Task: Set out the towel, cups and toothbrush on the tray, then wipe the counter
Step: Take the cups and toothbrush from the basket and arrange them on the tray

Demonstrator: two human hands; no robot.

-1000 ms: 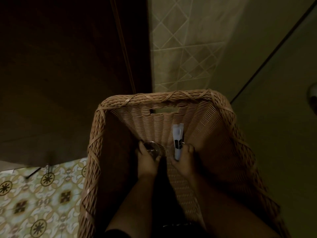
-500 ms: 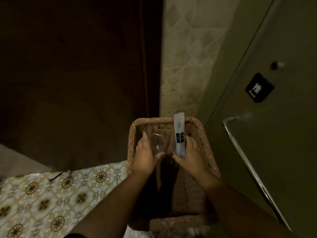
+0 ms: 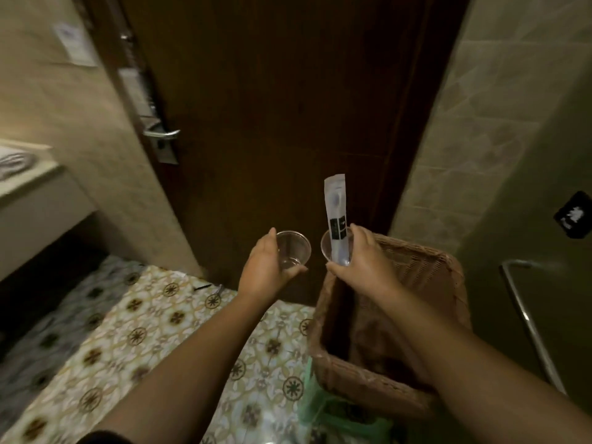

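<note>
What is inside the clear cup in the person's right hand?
A wrapped toothbrush stands upright in the clear cup, sticking out well above its rim. The right hand covers the cup's far side and bottom.

The patterned tile floor (image 3: 153,322) carries a tall wicker basket (image 3: 426,283) at right, standing by the dark door; green plastic (image 3: 323,408) lies at the basket's base.

No lettering can be read. The wrapped toothbrush (image 3: 336,216), pinched in the right hand (image 3: 362,264), carries a dark label just above the fingers; its print is too blurred. A black sign (image 3: 575,219) farther right shows perhaps a white figure.
</note>
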